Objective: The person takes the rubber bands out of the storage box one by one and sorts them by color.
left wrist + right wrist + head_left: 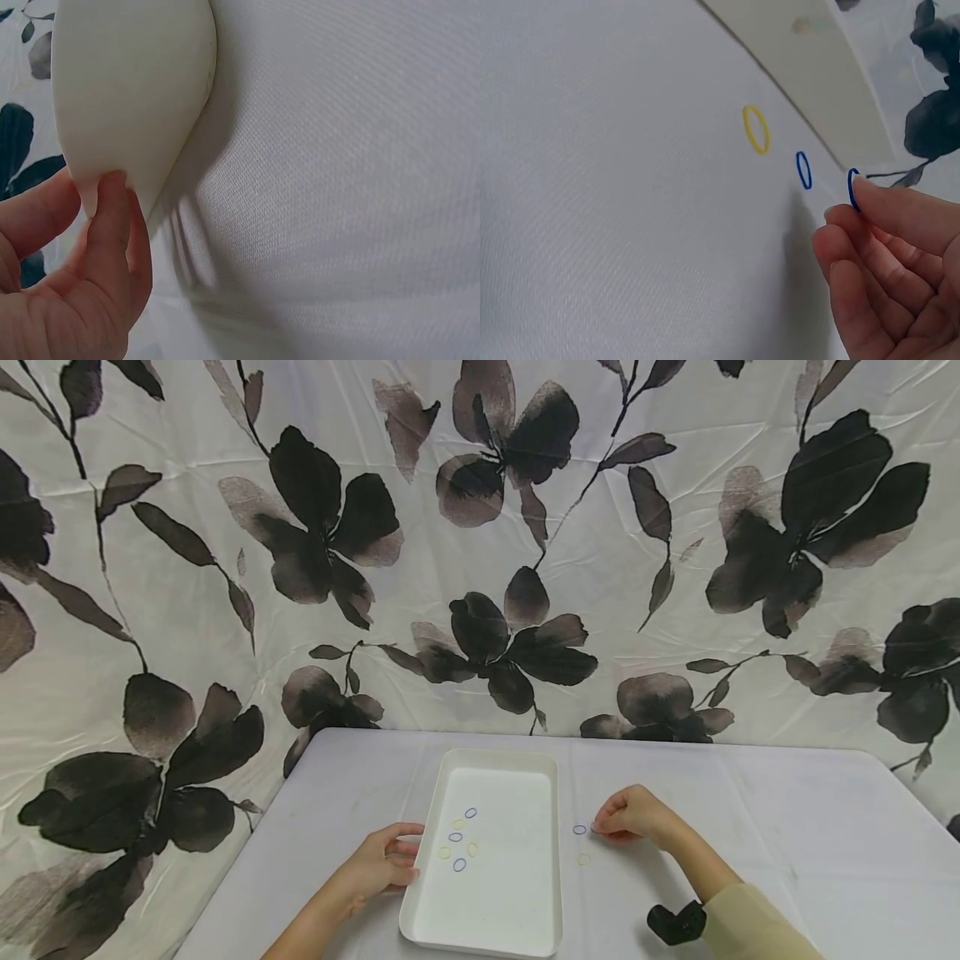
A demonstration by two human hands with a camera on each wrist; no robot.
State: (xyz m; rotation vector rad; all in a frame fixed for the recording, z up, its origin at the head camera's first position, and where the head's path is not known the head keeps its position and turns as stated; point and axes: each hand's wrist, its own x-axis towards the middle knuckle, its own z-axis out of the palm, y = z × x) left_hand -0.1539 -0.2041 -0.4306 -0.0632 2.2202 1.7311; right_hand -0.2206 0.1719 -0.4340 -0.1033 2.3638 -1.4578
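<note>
Behind the far edge of the white-covered surface (862, 860), a white cloth (480, 552) hangs, printed with dark flowers. Near that edge is one short end of a white rectangular tray (502, 910). At the tray's left long edge, the left hand (378, 862) grips the rim, thumb on one side, fingers on the other. Off its right long edge, the right hand (636, 817) pinches a small blue ring (850, 189), thumb and fingertip almost closed around it. Between this hand and the tray, a second blue ring (800, 174) lies on the surface, with a loose yellow ring (762, 152) near it. Inside the tray, towards its left long edge, three blue rings (455, 842) and three yellow rings (444, 858) lie scattered.
</note>
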